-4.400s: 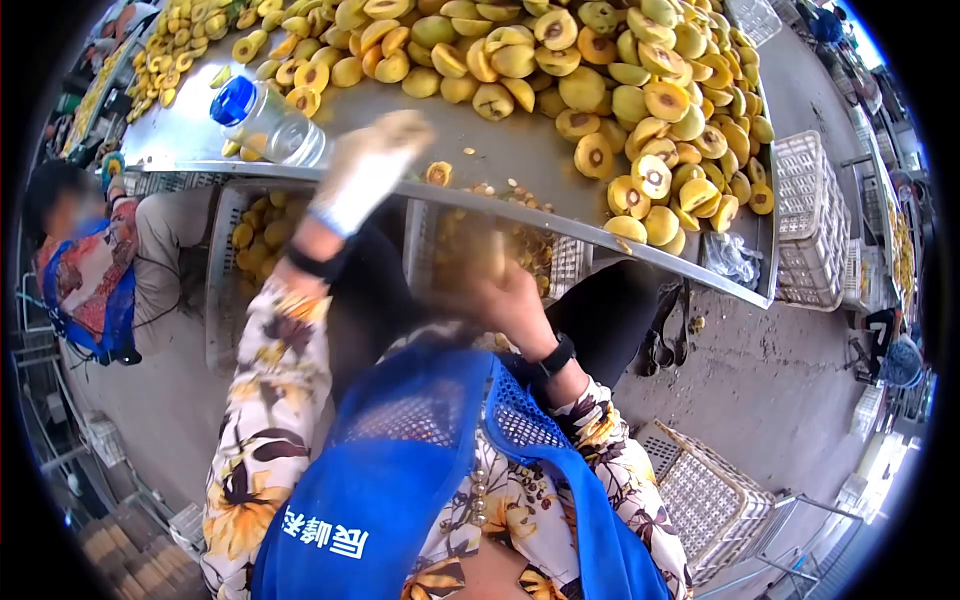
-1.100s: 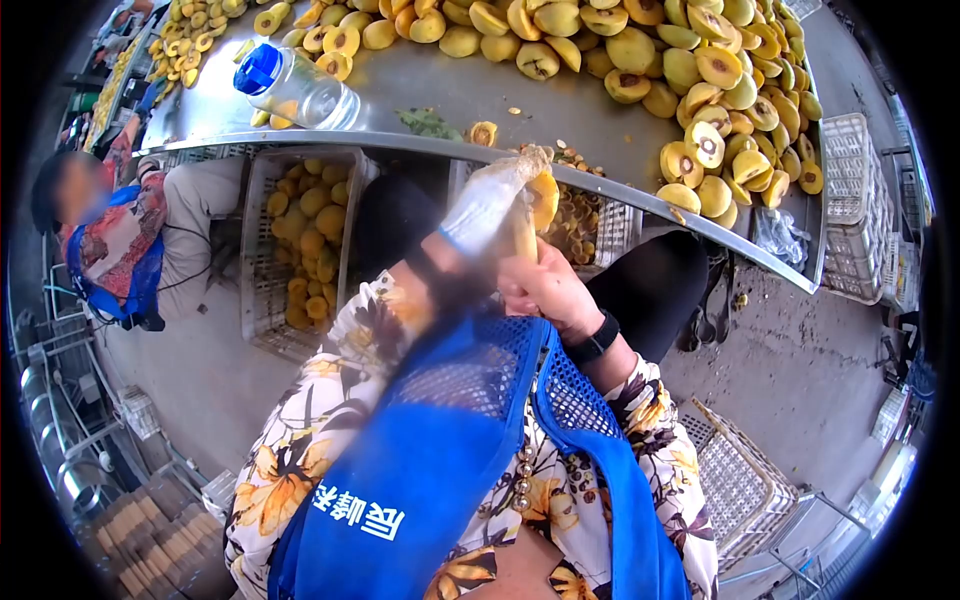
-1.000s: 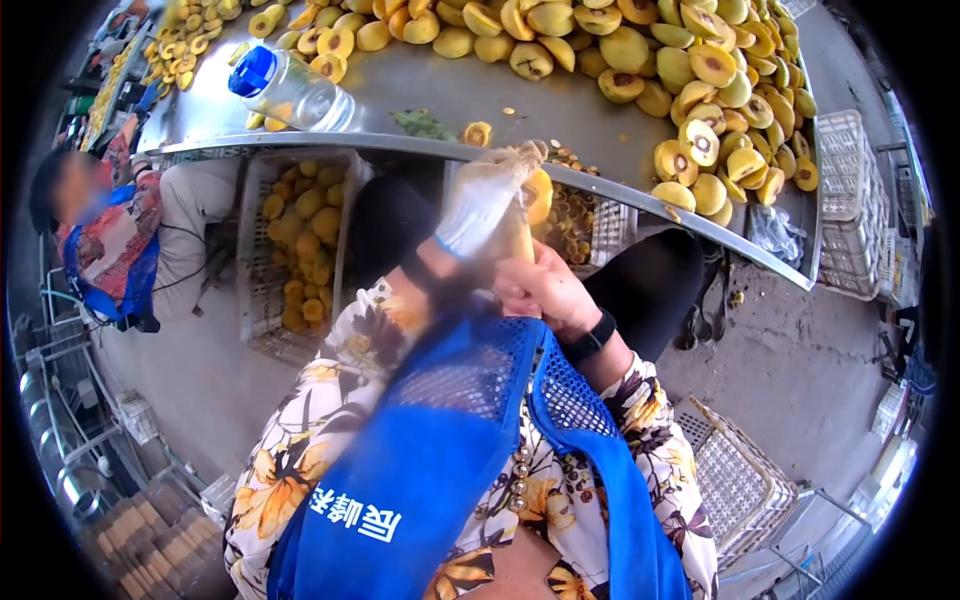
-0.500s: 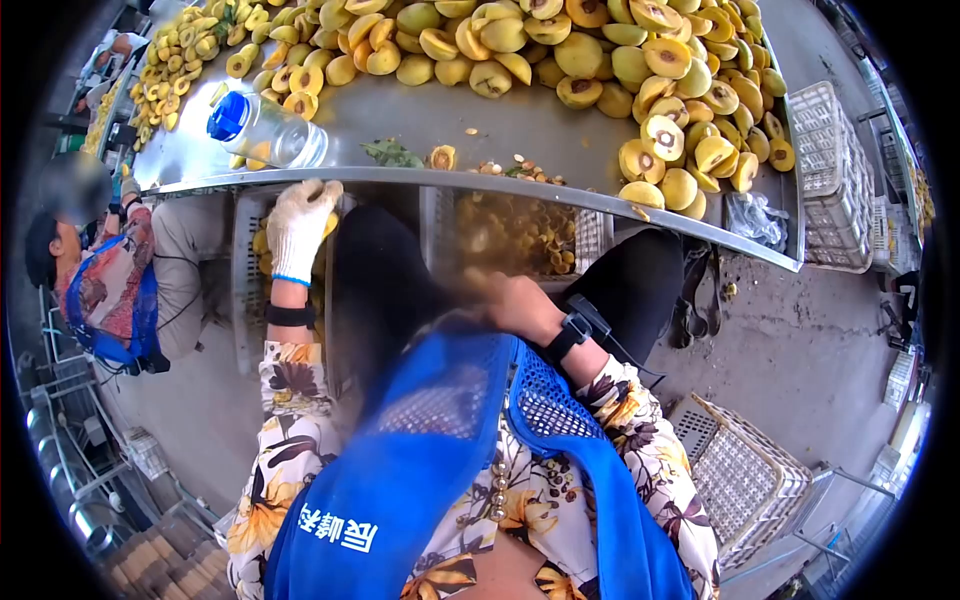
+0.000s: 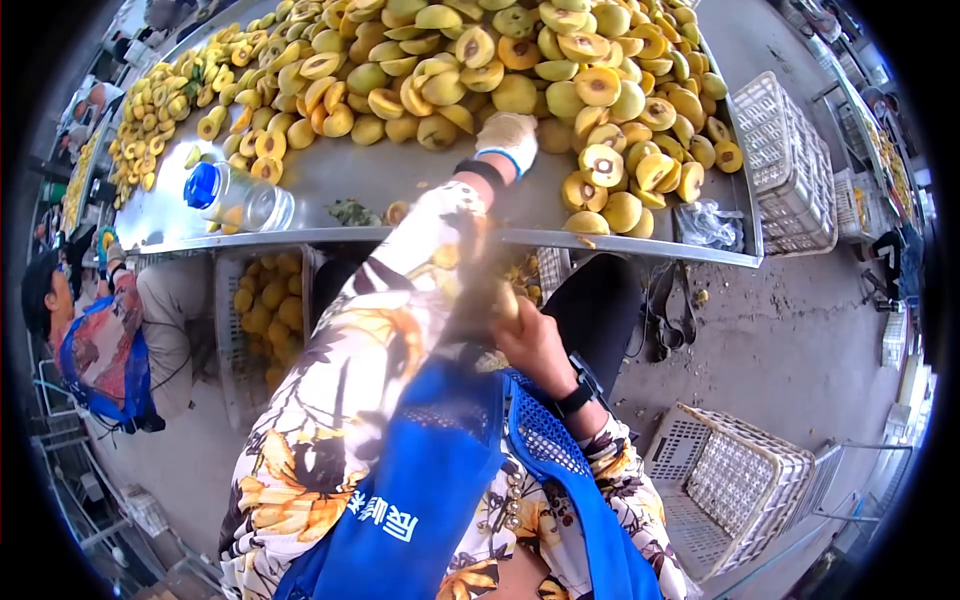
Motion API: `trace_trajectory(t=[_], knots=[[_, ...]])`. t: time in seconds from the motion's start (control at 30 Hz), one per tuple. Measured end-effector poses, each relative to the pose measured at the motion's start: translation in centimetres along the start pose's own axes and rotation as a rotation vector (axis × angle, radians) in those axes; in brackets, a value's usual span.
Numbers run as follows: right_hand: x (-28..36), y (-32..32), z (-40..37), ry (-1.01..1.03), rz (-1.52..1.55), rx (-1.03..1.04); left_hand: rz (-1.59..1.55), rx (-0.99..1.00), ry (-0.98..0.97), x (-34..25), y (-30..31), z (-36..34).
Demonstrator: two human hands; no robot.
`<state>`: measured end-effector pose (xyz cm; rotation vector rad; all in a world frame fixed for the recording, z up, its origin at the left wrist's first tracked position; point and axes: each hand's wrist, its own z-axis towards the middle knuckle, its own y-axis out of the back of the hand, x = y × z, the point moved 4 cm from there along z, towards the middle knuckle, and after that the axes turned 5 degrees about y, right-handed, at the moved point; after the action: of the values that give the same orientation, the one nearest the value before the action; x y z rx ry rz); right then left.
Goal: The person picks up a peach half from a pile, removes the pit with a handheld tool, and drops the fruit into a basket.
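Observation:
My left hand (image 5: 508, 145), in a white glove, reaches over the metal table (image 5: 360, 178) to the near edge of the pile of halved yellow fruit (image 5: 440, 88). Its fingertips are hidden, so their grip does not show. Below the table edge, over my lap, my bare right hand (image 5: 532, 345) is closed round something pale yellow, too blurred to name. Several cut halves in the pile show brown centres.
On the table lie a clear bottle with a blue lid (image 5: 245, 198), a green leaf (image 5: 354, 213) and a crumpled plastic bag (image 5: 710, 225). A crate of yellow fruit (image 5: 230, 340) stands below. Empty crates (image 5: 735, 490) are at right. A person (image 5: 105, 345) sits at left.
My gloved left hand has gone from the table's near edge, forward and right, to the fruit pile. My right hand has shifted slightly down and right. The view has shifted too.

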<state>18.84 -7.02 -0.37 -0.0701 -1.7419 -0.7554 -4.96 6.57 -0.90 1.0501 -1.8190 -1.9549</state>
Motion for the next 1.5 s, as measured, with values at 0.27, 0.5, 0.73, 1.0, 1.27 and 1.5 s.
trace_trajectory(t=[0.27,0.5,0.73,1.0,1.27,1.5], knots=[[1.8,3.8,3.6,-0.213,0.856,-0.289,-0.887,0.340,0.014,3.3,6.4,-11.8],[4.4,0.4,6.0,-0.104,0.973,-0.022,-0.346,-0.130,-0.280,4.9,9.6,-21.5],[5.1,-0.9,6.5,0.266,-0.051,-0.172,-1.163,0.130,-0.001,10.5,5.2,-22.4],[5.3,-3.3,3.3,0.067,-0.071,0.007,-1.442,-0.122,0.247,11.0,4.1,-21.6],[5.3,-4.6,2.5,-0.040,-0.049,0.078,-0.517,-0.376,0.006,10.0,4.9,-22.5],[4.6,-4.8,2.4,-0.056,-0.049,0.315,-1.193,0.237,-0.045,12.3,3.9,-21.0]])
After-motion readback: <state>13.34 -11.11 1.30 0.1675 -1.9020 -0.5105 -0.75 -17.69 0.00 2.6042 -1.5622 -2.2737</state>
